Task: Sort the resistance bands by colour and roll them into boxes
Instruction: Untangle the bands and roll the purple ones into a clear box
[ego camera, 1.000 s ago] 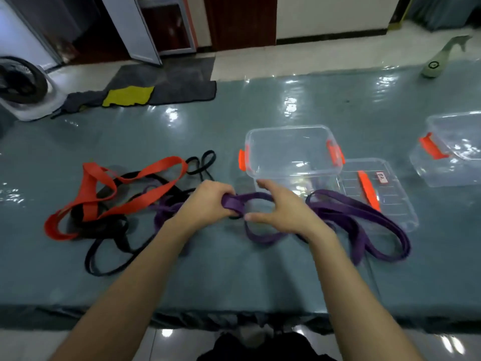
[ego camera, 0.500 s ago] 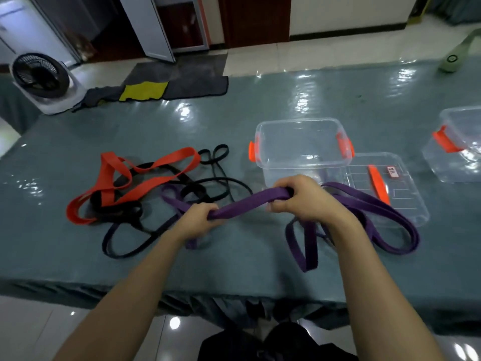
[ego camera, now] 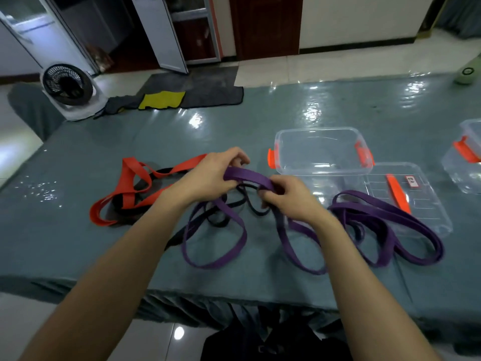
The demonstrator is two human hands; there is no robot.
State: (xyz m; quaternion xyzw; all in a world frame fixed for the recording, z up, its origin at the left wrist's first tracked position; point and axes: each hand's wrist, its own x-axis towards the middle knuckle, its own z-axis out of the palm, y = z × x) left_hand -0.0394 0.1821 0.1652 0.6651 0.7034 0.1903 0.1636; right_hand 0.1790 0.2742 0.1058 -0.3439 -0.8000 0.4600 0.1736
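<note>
Both hands up over the table (ego camera: 104,251), each gripping the purple band (ego camera: 247,177): left hand (ego camera: 210,175) has fingers curled round one end of a short flat span, right hand (ego camera: 289,196) pinches the other end, hands close together. From the left grip a purple loop drops to the table surface near the front edge, another loop drops from the right grip. More purple loops (ego camera: 390,225) lie right of the right wrist, far side resting on the lid; can't tell if same band or a second one. Orange band (ego camera: 130,183) lies tangled with the black band (ego camera: 221,220) on the left, partly behind the left hand and forearm. Clear box (ego camera: 316,130) with orange latches sits open just beyond the hands, nothing in it. Its lid (ego camera: 429,212) lies flat just right of it, orange strip on top. Second box (ego camera: 466,162) cut off at the right edge. Fan (ego camera: 69,87) and grey and yellow cloths (ego camera: 161,100) on the floor beyond the table
</note>
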